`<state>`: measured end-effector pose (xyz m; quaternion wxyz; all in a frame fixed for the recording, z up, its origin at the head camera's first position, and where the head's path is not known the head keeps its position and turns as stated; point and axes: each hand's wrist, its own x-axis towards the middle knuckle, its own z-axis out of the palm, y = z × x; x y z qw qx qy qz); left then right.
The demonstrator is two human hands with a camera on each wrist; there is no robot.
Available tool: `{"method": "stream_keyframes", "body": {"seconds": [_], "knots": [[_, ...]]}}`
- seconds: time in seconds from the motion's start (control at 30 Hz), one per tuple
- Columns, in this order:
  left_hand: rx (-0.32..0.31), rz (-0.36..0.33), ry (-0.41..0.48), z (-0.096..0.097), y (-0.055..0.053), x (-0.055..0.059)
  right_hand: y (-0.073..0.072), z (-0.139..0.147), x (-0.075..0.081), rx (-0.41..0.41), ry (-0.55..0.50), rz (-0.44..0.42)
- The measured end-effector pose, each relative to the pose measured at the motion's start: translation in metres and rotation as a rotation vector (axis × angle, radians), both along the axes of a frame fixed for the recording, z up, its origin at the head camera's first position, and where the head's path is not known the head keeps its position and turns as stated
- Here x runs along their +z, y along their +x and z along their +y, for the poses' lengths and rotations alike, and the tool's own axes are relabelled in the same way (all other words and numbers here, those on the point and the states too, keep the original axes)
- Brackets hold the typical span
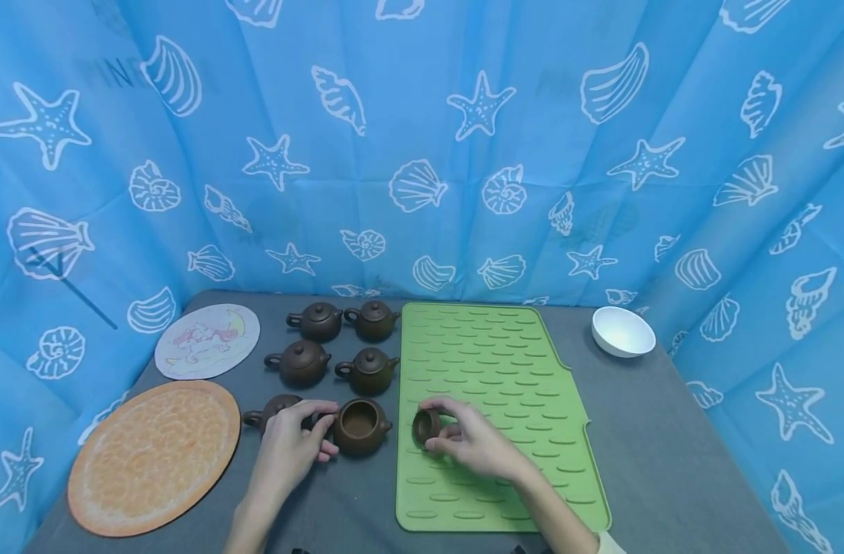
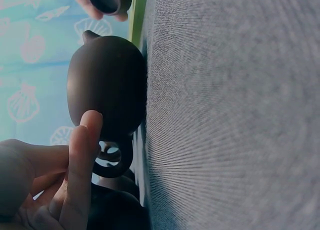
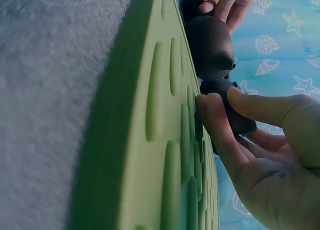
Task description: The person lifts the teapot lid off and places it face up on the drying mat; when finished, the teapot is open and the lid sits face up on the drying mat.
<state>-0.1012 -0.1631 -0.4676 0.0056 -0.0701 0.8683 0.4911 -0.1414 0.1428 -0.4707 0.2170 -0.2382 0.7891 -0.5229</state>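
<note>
A lidless brown teapot (image 1: pixel 359 425) stands on the grey cloth, its hollow facing up. At its handle side, my left hand (image 1: pixel 293 442) pinches with thumb and finger near the handle (image 2: pixel 121 162); the handle's upper part is hidden behind the fingers. Over the green mat (image 1: pixel 491 462), my right hand (image 1: pixel 473 442) holds a small brown hollow round piece (image 1: pixel 425 427) by its edges, tilted with its hollow turned toward the teapot. Whether this piece is a cup or the pot's lid, I cannot tell. A lidded teapot (image 1: pixel 275 408) sits left of the open one, partly behind my left hand.
Several lidded brown teapots (image 1: pixel 371 372) stand in rows beyond. An orange round mat (image 1: pixel 151 462) and a white oval mat with a drawing (image 1: pixel 207 342) lie at the left. A white bowl (image 1: pixel 623 332) sits at the far right. The shell-patterned blue curtain (image 1: pixel 422 231) hangs behind.
</note>
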Motion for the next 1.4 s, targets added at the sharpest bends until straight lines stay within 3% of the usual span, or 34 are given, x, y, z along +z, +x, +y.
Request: {"method": "stream_keyframes", "body": {"seconds": [0.23, 0.57, 0.8, 1.0, 1.2, 1.4], "knots": [[-0.004, 0.001, 0.0, 0.0, 0.0, 0.0, -0.001, 0.003, 0.003, 0.034, 0.098, 0.068], [-0.005, -0.006, -0.004, -0.001, 0.0, 0.001, -0.004, 0.004, 0.003, 0.088, 0.149, 0.184], [-0.024, -0.014, 0.009, -0.003, 0.0, 0.004, -0.005, 0.004, 0.003, 0.084, 0.2, 0.192], [-0.04, -0.025, 0.005, -0.006, -0.004, 0.012, -0.012, 0.01, 0.013, 0.073, 0.252, 0.193], [-0.08, 0.011, -0.007, -0.008, -0.012, 0.023, -0.024, 0.011, 0.027, 0.059, 0.219, 0.23], [-0.111, 0.084, -0.016, -0.008, -0.027, 0.029, -0.038, -0.004, 0.033, 0.034, 0.133, 0.283]]}}
